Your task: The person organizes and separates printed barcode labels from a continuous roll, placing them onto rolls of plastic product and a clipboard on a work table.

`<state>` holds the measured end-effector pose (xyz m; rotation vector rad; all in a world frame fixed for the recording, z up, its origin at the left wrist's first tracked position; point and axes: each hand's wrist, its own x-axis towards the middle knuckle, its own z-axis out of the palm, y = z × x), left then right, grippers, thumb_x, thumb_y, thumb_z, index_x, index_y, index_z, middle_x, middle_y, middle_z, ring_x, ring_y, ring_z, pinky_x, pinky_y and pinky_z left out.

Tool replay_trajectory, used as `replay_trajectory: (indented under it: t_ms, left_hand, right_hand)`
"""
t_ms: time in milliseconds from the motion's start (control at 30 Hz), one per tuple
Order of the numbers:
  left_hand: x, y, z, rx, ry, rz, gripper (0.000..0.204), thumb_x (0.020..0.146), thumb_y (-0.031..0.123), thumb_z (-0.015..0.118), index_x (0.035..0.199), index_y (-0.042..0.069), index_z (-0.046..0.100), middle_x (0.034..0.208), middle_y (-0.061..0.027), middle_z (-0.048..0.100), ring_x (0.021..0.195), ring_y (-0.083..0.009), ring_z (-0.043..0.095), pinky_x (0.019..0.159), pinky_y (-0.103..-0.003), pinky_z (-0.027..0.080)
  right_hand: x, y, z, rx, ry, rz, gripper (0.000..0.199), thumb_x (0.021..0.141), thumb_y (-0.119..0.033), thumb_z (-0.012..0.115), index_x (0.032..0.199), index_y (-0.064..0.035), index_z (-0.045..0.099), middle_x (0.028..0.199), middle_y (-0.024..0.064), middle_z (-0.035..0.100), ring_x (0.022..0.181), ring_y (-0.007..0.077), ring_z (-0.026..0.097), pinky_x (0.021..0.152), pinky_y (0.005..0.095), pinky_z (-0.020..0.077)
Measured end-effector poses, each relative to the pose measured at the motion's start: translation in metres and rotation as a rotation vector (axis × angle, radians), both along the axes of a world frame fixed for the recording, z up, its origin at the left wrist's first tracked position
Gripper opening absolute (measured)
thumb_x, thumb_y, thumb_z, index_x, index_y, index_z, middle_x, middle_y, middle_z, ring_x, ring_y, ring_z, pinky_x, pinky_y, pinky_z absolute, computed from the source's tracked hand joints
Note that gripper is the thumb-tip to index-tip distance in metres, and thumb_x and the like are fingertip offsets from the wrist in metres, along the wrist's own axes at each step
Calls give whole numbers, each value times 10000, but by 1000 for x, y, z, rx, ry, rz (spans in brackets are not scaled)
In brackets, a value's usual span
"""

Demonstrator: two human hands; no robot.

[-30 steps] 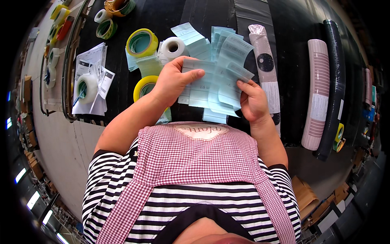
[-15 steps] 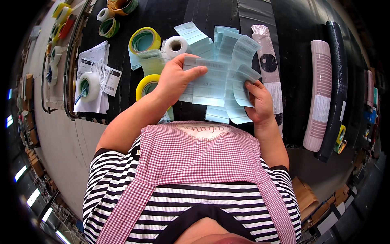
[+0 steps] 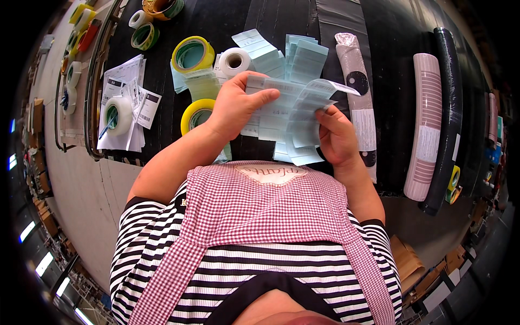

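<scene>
— Two hands and some pale blue label sheets: where is all that?

— Above the near part of the black table, around the middle, just beyond the checked apron. The left hand clamps the sheets' left edge, thumb on top, the other fingers mostly hidden underneath.

— Why the thumb on top?

— Probably to stop the layers sliding while their right side hangs loose. The right hand pinches an edge there between thumb and fingertips, and a strip arches up and curls over to the right. That hold looks light, I'd say, so the thin material bends rather than creases.

— And the clear tape roll on the left?

— It rests on the white papers (a blue stick, maybe a pen, leans in its core), likely serving as a weight.

— Anything farther off?

— A folded blue stack lies just past the hands, handy to reach, I'd guess. Right, a striped pink roll and a black roll lie side by side, presumably set well apart to spare the elbows.
</scene>
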<state>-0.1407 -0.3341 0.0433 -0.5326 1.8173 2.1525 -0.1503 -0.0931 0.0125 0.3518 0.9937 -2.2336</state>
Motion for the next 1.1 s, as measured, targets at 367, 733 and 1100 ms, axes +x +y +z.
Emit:
replay_trajectory:
  t_ms: [367, 733, 1100]
  left_hand:
    - [0, 0, -3, 305, -146, 60, 319, 1005, 304, 594, 1138, 16, 634, 1028, -63, 686, 921, -148, 660, 838, -319, 557]
    - [0, -1, -3, 226, -128, 59, 327, 1008, 312, 588, 1133, 17, 652, 1031, -63, 690, 922, -138, 664, 830, -312, 560]
    - [1, -3, 5, 215, -90, 32, 322, 1014, 277, 545, 1165, 13, 650, 1071, -78, 680, 968, -150, 653, 882, -342, 540]
  right_hand:
    - [3, -12, -10, 94, -1, -34, 255, 908, -6, 632, 1161, 1, 602, 1085, 90, 680, 969, 167, 662, 889, 312, 542]
    - [-7, 13, -7, -138, -43, 3, 228, 915, -5, 590, 1138, -27, 638, 1016, 105, 709, 925, 218, 700, 842, 350, 576]
    - [-5, 9, -10, -126, -43, -25, 235, 893, 25, 619, 1126, 2, 642, 1035, 108, 707, 914, 191, 707, 818, 308, 588]
